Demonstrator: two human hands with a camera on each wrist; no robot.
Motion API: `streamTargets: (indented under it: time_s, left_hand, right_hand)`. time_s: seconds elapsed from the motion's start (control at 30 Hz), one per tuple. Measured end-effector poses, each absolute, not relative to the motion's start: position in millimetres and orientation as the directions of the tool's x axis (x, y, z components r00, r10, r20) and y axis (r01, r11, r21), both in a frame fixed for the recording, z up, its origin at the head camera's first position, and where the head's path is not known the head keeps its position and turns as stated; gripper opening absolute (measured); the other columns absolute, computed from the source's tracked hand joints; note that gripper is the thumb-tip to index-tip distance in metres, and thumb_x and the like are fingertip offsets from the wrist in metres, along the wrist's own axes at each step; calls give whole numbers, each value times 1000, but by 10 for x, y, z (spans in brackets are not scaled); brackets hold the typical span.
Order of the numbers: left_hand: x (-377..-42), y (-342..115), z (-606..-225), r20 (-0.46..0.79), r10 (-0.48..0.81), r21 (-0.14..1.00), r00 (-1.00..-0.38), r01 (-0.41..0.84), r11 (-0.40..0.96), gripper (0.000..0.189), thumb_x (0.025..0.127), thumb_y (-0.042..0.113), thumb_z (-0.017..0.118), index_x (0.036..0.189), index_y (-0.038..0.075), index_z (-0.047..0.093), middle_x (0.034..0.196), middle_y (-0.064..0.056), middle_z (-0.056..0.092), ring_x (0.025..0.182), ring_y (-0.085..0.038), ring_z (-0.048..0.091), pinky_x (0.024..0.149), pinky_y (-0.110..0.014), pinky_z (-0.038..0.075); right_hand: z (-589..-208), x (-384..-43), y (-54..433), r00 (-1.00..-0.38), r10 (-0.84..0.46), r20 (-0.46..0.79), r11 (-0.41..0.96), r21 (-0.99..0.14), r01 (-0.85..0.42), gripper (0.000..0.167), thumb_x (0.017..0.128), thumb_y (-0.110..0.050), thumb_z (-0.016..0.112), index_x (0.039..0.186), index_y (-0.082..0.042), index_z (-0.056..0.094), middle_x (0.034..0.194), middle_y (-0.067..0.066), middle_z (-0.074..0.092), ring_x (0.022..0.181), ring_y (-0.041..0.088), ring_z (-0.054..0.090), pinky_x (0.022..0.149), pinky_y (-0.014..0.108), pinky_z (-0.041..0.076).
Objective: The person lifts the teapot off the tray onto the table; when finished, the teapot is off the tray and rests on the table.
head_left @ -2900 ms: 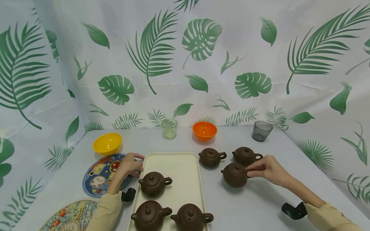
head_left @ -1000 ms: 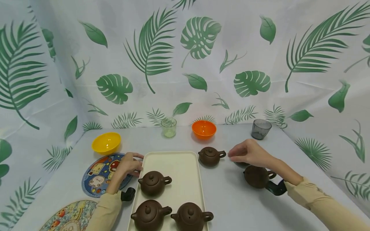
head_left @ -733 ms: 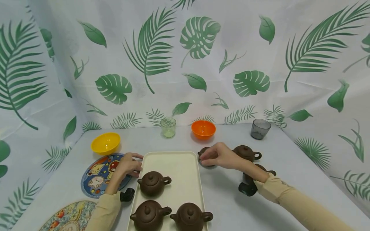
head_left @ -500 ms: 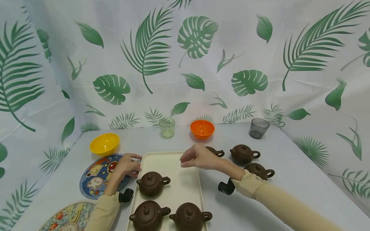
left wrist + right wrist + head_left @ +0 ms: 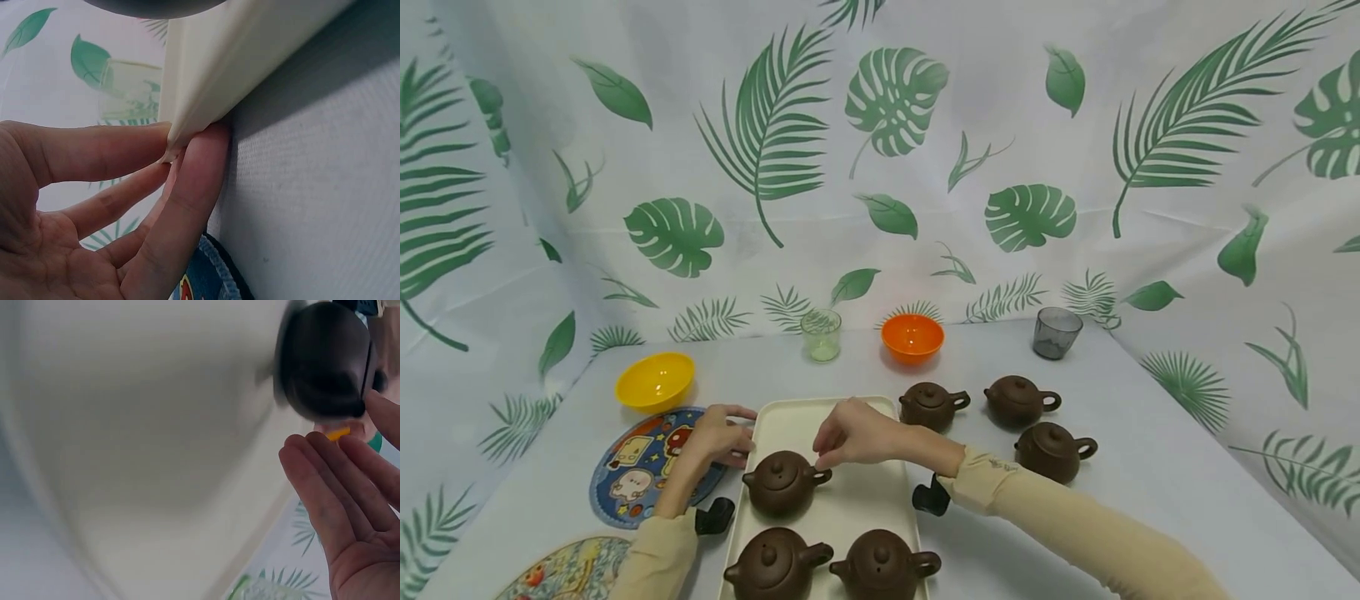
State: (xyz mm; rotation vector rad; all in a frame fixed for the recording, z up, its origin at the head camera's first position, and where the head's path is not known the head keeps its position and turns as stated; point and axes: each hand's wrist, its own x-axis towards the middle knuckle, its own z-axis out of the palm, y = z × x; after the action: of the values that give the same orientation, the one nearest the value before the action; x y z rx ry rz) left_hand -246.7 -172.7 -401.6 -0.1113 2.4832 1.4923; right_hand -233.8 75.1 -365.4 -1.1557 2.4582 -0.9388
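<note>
My left hand [image 5: 715, 437] pinches the left rim of a cream tray [image 5: 793, 412]; in the left wrist view thumb and fingers [image 5: 203, 169] close on that edge. Three dark brown teapots stand on the tray: a rear-left teapot [image 5: 781, 485], a front-left teapot [image 5: 771, 568] and a front-right teapot [image 5: 880, 568]. My right hand [image 5: 859, 432] hovers over the tray beside the rear-left teapot's handle. In the right wrist view its fingers [image 5: 319, 500] are extended below the blurred teapot [image 5: 325, 359], holding nothing; whether the thumb touches it I cannot tell.
Right of the tray stand three more teapots [image 5: 931, 406], [image 5: 1017, 402], [image 5: 1051, 452]. Along the back are a yellow bowl [image 5: 657, 383], a green glass [image 5: 822, 335], an orange bowl [image 5: 912, 340] and a grey glass [image 5: 1057, 333]. Round patterned mats [image 5: 632, 482] lie left.
My right hand has set the teapot it held by its handle down farther right, let go, and travelled left to the tray's rear-left teapot. My left hand stays on the rim.
</note>
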Motion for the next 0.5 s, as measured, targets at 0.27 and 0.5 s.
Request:
streamTargets:
  time_s: [0.27, 0.5]
  left_hand:
    - [-2507, -1707, -4020, -253, 63, 854, -966, -192, 484, 49, 76, -9, 64, 124, -10, 54, 95, -23, 64, 64, -20, 63, 57, -35, 59]
    - [-2493, -1722, -4014, -250, 45, 854, -967, -198, 482, 47, 76, -9, 62, 122, -10, 55, 92, -23, 65, 61, -20, 63, 57, -36, 59]
  right_hand:
    - [-3730, -2277, 632, -646, -763, 24, 507, -597, -622, 6, 78, -10, 78, 80, -5, 77, 71, 0, 72, 56, -7, 58, 55, 11, 49]
    - [-3718, -2222, 574, -696, -718, -3, 558, -600, -573, 7, 76, -11, 80, 74, -5, 76, 60, -3, 69, 47, 2, 59, 47, 13, 48]
